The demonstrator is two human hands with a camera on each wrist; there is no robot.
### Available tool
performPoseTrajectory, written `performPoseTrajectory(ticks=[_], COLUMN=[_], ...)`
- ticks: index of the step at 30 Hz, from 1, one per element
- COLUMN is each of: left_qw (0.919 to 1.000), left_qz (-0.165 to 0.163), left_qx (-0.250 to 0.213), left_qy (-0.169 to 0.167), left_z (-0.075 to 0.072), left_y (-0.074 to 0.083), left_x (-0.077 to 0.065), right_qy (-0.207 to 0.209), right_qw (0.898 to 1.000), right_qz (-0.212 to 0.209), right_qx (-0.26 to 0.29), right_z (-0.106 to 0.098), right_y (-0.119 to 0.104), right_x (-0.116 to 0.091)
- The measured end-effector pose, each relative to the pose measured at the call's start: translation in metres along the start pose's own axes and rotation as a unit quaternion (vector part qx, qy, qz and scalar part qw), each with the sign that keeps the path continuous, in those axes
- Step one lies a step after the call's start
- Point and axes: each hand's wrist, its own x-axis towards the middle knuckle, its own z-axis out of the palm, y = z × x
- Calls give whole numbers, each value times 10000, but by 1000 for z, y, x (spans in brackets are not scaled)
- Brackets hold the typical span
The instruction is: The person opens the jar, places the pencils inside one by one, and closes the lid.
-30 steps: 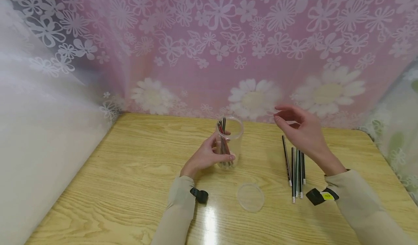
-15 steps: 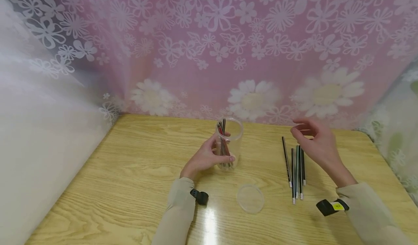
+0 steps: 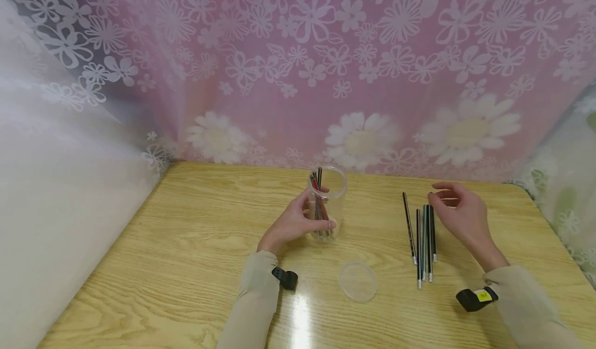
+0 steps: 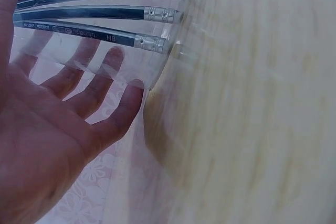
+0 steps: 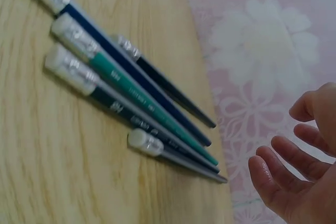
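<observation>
My left hand (image 3: 291, 222) grips a clear plastic jar (image 3: 338, 209) that stands upright and uncovered, thumb in front and fingers behind. Several pencils (image 3: 320, 212) lean inside against its left wall, one of them red. In the left wrist view, their metal eraser ends (image 4: 155, 43) point toward the jar's base. My right hand (image 3: 463, 219) hovers at the far ends of several pencils (image 3: 423, 243) lying on the table, with eraser ends toward me. The right wrist view shows its fingers (image 5: 299, 158) loosely bent, nothing between them, beside a green pencil (image 5: 139, 95) and dark ones.
A round clear lid (image 3: 357, 282) lies flat on the wooden table (image 3: 186, 266) between the jar and the loose pencils. Behind the table's far edge hangs a pink flowered curtain (image 3: 279, 80). A pale sheet (image 3: 70, 183) borders the left side.
My right hand has moved right and down, from beyond the loose pencils to their far ends. The left hand and jar stay in place.
</observation>
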Motion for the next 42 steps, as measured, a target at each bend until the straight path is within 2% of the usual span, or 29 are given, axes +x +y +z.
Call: performPoseTrajectory(ticks=[8,13,16,20,27,32,42], left_qw=[10000,9998,9998,9999,9998,9996,9996], left_qz=[52,174,127,69,105,128,94], left_qx=[73,137,123,83,142,247,247], left_qy=[22,15,31,48,52,53,69], left_z=[0,0,1,1,1,1,-2], left_y=[0,-2,-2,-1,-2,-1,2], left_x=[1,4,4,3,3,3,3], right_qy=[-251,-641,-865,-1073,-1465,-1530,-1498], right_qw=[9994,9962,9927,9886,9811,9779,9779], right_qz=[244,585,836,1030,1105,1144,1290], right_qx=[-49,-51,-62,-215,-610,-852,-683], right_z=[2,5,7,8,9,10,4], right_y=[18,30,36,39,41,43,44], right_x=[9,16,22,30,42,46,47])
